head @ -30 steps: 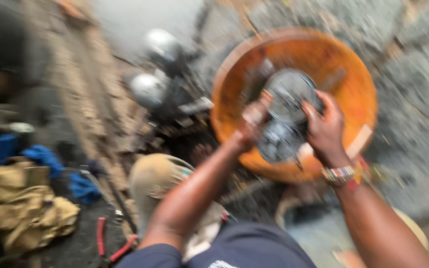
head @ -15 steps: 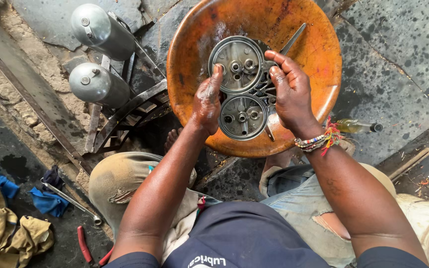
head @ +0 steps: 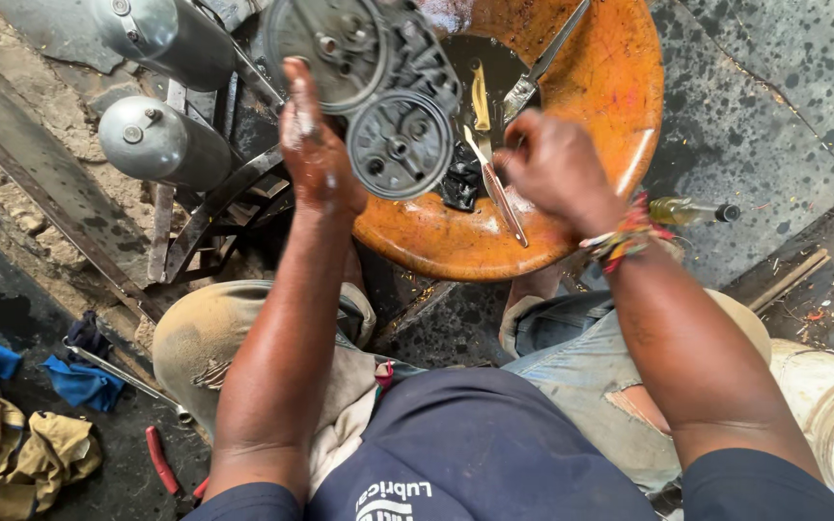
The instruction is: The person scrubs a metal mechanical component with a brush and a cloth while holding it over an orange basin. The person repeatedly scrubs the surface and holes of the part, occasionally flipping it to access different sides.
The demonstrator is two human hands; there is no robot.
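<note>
Two round discs make up the dark metal engine part (head: pixel 378 87) we lift over the orange basin (head: pixel 610 106) — our left hand (head: pixel 313 154) grips its edge, fingers closed around it. Our right hand (head: pixel 547 164) curls shut on a small brush (head: pixel 496 188), its tip just beside the part, above the dark liquid. Near the basin's left rim lie two silver cylinders (head: pixel 161 140) — on the stained ground.
</note>
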